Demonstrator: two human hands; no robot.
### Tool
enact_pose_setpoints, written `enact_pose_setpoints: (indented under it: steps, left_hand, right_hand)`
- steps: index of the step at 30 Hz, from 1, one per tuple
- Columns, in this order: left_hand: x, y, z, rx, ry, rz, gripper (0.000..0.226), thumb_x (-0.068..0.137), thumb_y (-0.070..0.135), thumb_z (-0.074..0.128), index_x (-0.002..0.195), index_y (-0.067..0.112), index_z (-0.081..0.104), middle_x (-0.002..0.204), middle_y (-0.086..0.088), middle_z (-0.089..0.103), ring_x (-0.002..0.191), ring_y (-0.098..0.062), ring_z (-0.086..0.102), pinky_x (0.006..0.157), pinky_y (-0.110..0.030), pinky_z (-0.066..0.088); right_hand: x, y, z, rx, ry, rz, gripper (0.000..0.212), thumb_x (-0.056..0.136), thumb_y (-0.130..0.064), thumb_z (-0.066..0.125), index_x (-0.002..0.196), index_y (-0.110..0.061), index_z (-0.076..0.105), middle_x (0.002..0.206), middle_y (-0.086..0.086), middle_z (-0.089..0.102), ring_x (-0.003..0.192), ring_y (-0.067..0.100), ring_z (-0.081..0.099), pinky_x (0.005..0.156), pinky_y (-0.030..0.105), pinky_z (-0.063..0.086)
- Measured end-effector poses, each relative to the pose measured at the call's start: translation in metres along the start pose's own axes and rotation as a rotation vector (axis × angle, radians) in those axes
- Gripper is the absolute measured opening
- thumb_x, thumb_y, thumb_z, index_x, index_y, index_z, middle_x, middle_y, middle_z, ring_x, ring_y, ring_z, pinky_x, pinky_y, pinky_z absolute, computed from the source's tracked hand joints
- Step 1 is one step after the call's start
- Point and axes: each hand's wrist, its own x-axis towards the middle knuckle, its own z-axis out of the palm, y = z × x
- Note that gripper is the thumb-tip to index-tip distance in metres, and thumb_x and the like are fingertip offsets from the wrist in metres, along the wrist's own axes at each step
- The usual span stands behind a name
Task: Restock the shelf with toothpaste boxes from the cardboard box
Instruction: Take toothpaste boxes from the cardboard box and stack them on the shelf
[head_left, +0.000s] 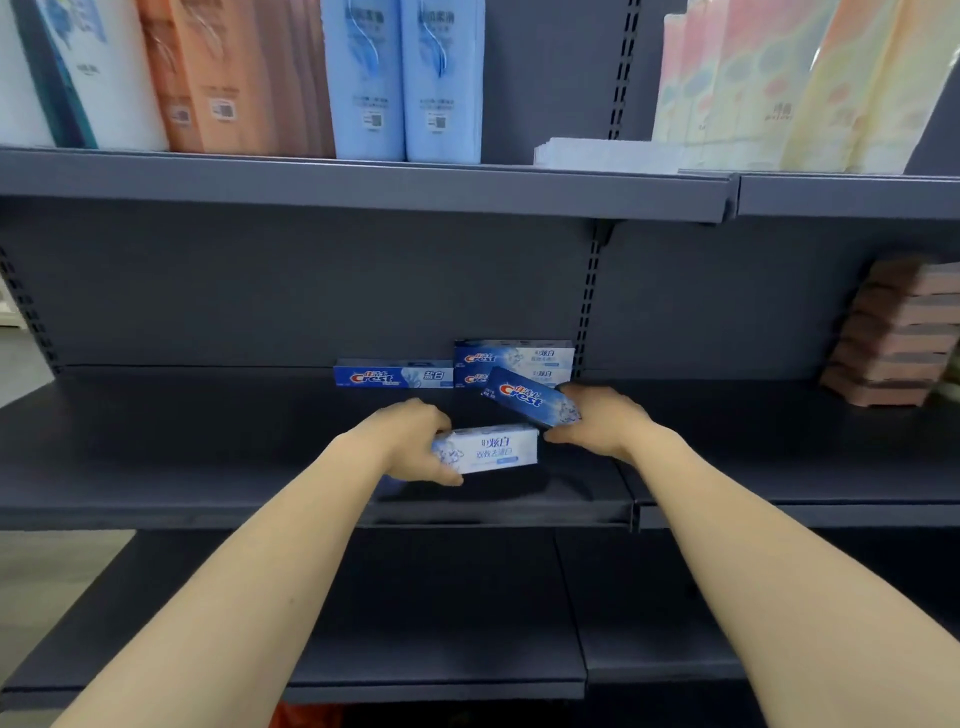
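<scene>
Right hand (605, 418) grips a tilted Crest toothpaste box (535, 402), just before the two-box stack (514, 361); left hand (415, 441) grips a white toothpaste box (488, 449), long axis sideways, nearer the shelf (208, 441) front.

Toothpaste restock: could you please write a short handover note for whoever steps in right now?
Left hand grips a pale box just above the middle shelf.
Right hand holds a tilted blue box in front of the stack.
Done: a single box and the two-high stack sit at the shelf's back.
Left: set both held boxes down, then fetch more; the cardboard box is out of view.
</scene>
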Motion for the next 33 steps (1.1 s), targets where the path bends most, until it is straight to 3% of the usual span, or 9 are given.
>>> enact_pose_setpoints:
  steps: [3, 6, 8, 11, 18, 22, 26, 29, 33]
  left_hand:
    - [0.015, -0.001, 0.006, 0.058, -0.040, 0.008, 0.040, 0.077, 0.057, 0.064, 0.091, 0.021, 0.053, 0.084, 0.006, 0.055, 0.077, -0.017, 0.052, 0.063, -0.027, 0.037]
    - [0.031, -0.005, 0.015, 0.073, -0.090, 0.009, 0.059, 0.081, 0.060, 0.057, 0.123, 0.018, 0.053, 0.117, 0.000, 0.060, 0.103, -0.021, 0.057, 0.080, -0.030, 0.045]
    - [0.043, -0.008, 0.019, 0.083, -0.118, 0.035, 0.063, 0.083, 0.058, 0.056, 0.132, 0.019, 0.048, 0.129, -0.001, 0.055, 0.113, -0.022, 0.054, 0.085, -0.031, 0.043]
    - [0.062, -0.013, 0.021, 0.026, -0.132, 0.080, 0.055, 0.084, 0.053, 0.059, 0.126, 0.019, 0.050, 0.123, -0.001, 0.057, 0.105, -0.021, 0.055, 0.076, -0.028, 0.041]
    - [0.094, -0.042, 0.031, -0.103, -0.164, 0.098, 0.046, 0.080, 0.045, 0.067, 0.115, 0.016, 0.057, 0.112, -0.003, 0.061, 0.097, -0.019, 0.058, 0.080, -0.030, 0.047]
    - [0.101, -0.063, 0.038, -0.177, -0.162, 0.119, 0.035, 0.081, 0.035, 0.070, 0.107, 0.013, 0.061, 0.106, -0.003, 0.063, 0.086, -0.015, 0.055, 0.068, -0.024, 0.038]
    - [0.108, -0.076, 0.037, -0.225, -0.148, 0.156, 0.028, 0.080, 0.031, 0.073, 0.098, 0.013, 0.064, 0.084, 0.005, 0.056, 0.075, -0.010, 0.051, 0.055, -0.019, 0.032]
    - [0.112, -0.081, 0.041, -0.234, -0.139, 0.183, 0.026, 0.077, 0.033, 0.075, 0.094, 0.015, 0.065, 0.083, 0.005, 0.059, 0.075, -0.011, 0.054, 0.058, -0.022, 0.034]
    - [0.112, -0.084, 0.044, -0.238, -0.126, 0.206, 0.030, 0.076, 0.035, 0.076, 0.097, 0.015, 0.066, 0.093, 0.001, 0.066, 0.078, -0.011, 0.056, 0.064, -0.023, 0.037]
  right_hand:
    - [0.021, 0.003, -0.003, -0.054, -0.026, -0.034, 0.056, 0.081, -0.047, 0.064, 0.131, -0.028, 0.046, 0.128, -0.001, 0.055, 0.112, 0.022, 0.055, 0.092, 0.035, 0.047]
    - [0.037, 0.006, -0.003, -0.100, -0.052, -0.048, 0.062, 0.085, -0.051, 0.059, 0.137, -0.026, 0.038, 0.134, 0.000, 0.050, 0.116, 0.023, 0.052, 0.093, 0.034, 0.046]
    - [0.047, 0.008, -0.001, -0.128, -0.039, -0.044, 0.063, 0.087, -0.052, 0.055, 0.139, -0.024, 0.034, 0.134, 0.001, 0.048, 0.115, 0.024, 0.053, 0.093, 0.036, 0.047]
    - [0.063, 0.014, 0.000, -0.135, -0.003, -0.041, 0.060, 0.089, -0.050, 0.054, 0.137, -0.020, 0.035, 0.130, 0.005, 0.049, 0.110, 0.025, 0.055, 0.090, 0.038, 0.047]
    - [0.092, 0.028, 0.014, -0.199, -0.022, -0.024, 0.068, 0.088, -0.046, 0.058, 0.141, -0.014, 0.029, 0.139, 0.014, 0.041, 0.122, 0.031, 0.048, 0.101, 0.041, 0.042]
    - [0.106, 0.029, 0.030, -0.282, -0.058, -0.037, 0.068, 0.091, -0.044, 0.055, 0.145, -0.017, 0.025, 0.145, 0.013, 0.035, 0.130, 0.033, 0.039, 0.107, 0.042, 0.035]
    - [0.119, 0.019, 0.048, -0.264, -0.111, -0.109, 0.071, 0.089, -0.041, 0.059, 0.147, -0.019, 0.025, 0.147, 0.010, 0.036, 0.130, 0.031, 0.041, 0.105, 0.040, 0.037]
    - [0.128, 0.006, 0.057, -0.223, -0.118, -0.158, 0.072, 0.087, -0.035, 0.065, 0.147, -0.019, 0.030, 0.144, 0.009, 0.039, 0.125, 0.029, 0.046, 0.102, 0.036, 0.040]
    - [0.139, -0.007, 0.055, -0.112, -0.202, -0.186, 0.067, 0.087, -0.021, 0.067, 0.146, -0.018, 0.035, 0.146, 0.008, 0.039, 0.130, 0.025, 0.042, 0.098, 0.025, 0.034]
